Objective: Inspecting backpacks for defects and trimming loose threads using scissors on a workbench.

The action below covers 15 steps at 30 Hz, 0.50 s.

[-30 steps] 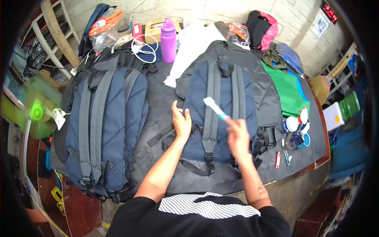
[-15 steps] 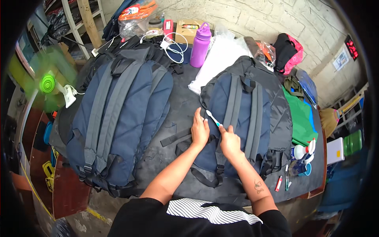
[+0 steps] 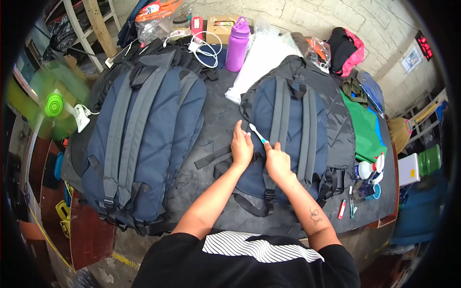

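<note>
A navy backpack [image 3: 262, 106] with grey shoulder straps [image 3: 281, 115] lies strap side up on the dark table, right of the middle. My right hand [image 3: 278, 162] is closed round the handle of a white and teal toothbrush [image 3: 258, 134]. The brush's head is over the backpack's left edge; whether its bristles touch the fabric I cannot tell. My left hand [image 3: 242, 148] rests against that same edge, fingers stretched out, holding nothing. Below it, a loose black strap [image 3: 210, 158] reaches onto the table.
More navy backpacks [image 3: 144, 120] lie stacked at left, beside a spinning green fan [image 3: 54, 104]. Behind stand a purple bottle [image 3: 237, 45] and a white plastic-wrapped stack [image 3: 266, 55]. At right are a green cloth [image 3: 360, 127], a spray bottle [image 3: 365, 169] and a red-and-white tube [image 3: 341, 209].
The whole view has shifted slightly, so the table's things appear higher. Both hands and the toothbrush keep nearly the same place on the backpack.
</note>
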Tool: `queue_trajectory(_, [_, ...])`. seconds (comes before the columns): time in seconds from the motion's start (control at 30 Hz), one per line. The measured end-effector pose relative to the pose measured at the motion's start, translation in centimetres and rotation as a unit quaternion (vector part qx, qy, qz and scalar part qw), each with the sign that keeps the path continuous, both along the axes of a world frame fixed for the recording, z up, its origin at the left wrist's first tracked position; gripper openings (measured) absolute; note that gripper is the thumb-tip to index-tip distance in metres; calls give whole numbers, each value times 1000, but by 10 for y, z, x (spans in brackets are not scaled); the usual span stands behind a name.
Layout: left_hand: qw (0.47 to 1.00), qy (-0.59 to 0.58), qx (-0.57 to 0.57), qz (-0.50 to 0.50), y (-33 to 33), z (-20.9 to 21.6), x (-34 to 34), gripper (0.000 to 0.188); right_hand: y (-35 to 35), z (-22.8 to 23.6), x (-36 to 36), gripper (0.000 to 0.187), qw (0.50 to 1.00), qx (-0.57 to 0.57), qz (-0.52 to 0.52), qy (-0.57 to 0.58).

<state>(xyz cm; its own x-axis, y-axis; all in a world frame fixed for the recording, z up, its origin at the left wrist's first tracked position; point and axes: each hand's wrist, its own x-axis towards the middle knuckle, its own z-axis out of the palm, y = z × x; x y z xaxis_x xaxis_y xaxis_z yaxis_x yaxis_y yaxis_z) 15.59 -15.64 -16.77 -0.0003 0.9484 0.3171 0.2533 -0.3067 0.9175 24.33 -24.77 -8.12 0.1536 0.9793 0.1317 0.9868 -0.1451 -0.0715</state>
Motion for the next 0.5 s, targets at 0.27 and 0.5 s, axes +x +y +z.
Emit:
queue_trajectory(0.27, [997,-3,63,43,12,-8,1,44,-8,5,2,29,1000,20,16,4])
queue_trajectory(0.5, [814,-358,-376,-261,36,8,-44,62,-127,23,98,35,901,335,-227,156])
